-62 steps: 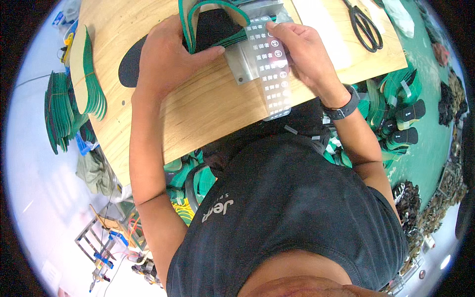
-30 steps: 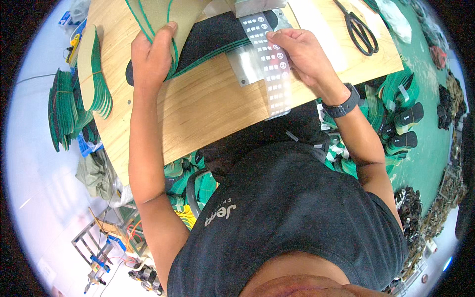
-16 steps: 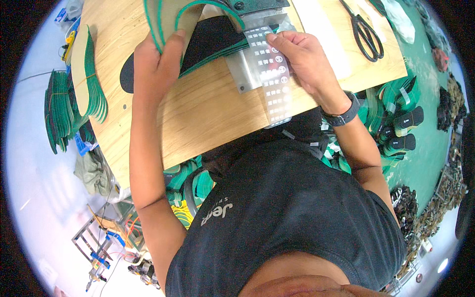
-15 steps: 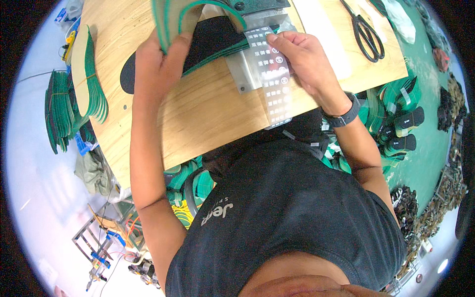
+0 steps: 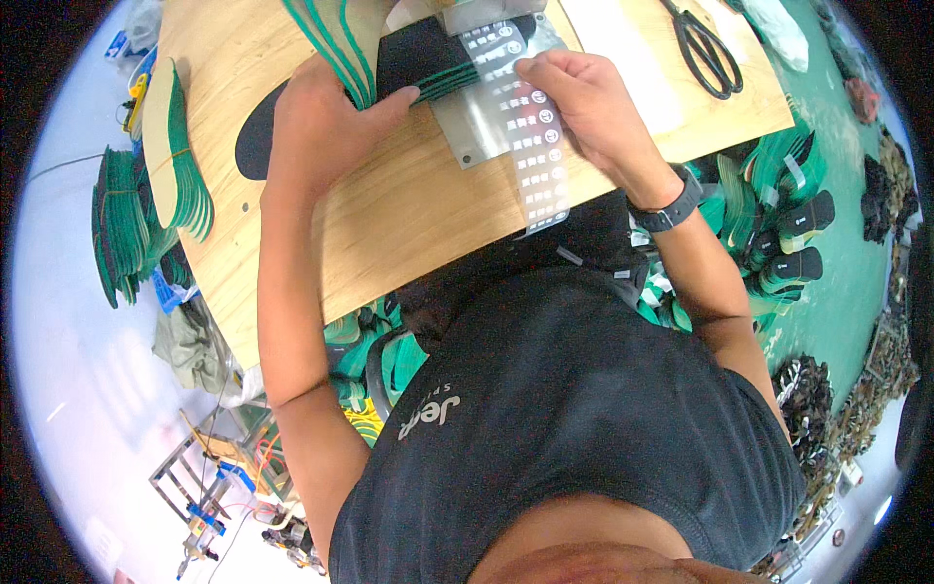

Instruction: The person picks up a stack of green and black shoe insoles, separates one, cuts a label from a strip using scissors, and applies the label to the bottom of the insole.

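Observation:
My left hand (image 5: 336, 122) is closed on several green-edged insoles (image 5: 341, 44) that stand up at the far side of the table. Its thumb reaches right, against the edge of a black-topped insole stack (image 5: 413, 54) lying under a metal press head (image 5: 496, 18). With thumb and forefinger, my right hand (image 5: 589, 102) pinches a clear film strip (image 5: 540, 156) with rows of white print. The strip crosses the stack's right end and a metal plate (image 5: 472, 127), then hangs down to the table's near edge. Left of my left wrist lies another black insole end (image 5: 261, 131), partly hidden.
Black-handled scissors (image 5: 710, 58) lie at the far right of the wooden table (image 5: 418, 234). A banded insole bundle (image 5: 175, 156) rests on the left edge. More insole stacks (image 5: 788, 243) sit beyond the right edge, over a green floor (image 5: 837, 321).
The held insoles have swung from an arch over the stack to a more upright position. My left thumb has moved right, to the stack's edge. My right hand still pinches the strip.

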`<state>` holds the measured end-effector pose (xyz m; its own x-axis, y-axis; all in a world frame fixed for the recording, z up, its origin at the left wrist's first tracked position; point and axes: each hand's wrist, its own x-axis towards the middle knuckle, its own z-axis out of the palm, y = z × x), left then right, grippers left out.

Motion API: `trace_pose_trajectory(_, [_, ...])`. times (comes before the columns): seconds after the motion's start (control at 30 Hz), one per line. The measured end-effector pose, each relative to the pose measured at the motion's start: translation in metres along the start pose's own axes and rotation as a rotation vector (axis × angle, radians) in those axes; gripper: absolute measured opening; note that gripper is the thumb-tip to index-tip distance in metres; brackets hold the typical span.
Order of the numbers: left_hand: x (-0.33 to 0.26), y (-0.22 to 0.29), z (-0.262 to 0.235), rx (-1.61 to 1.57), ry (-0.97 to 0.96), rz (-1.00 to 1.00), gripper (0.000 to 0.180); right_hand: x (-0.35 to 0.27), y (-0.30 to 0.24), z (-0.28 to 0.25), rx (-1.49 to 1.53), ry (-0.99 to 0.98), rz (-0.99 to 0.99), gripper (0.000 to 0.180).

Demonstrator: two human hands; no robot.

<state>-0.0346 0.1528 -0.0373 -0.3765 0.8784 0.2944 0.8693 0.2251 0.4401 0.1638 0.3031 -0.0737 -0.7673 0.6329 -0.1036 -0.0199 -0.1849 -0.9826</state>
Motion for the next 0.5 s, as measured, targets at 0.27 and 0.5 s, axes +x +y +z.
trace_pose_trajectory(0.27, [0.000, -0.003, -0.012, -0.453, 0.215, -0.311, 0.027, -0.006, -0.017, -0.004, 0.315, 0.206, 0.034, 0.020])
trace_pose_trajectory(0.5, [-0.002, -0.015, -0.012, -0.517, 0.271, -0.358, 0.027, 0.012, -0.008, 0.002, 0.095, -0.082, 0.169, 0.018])
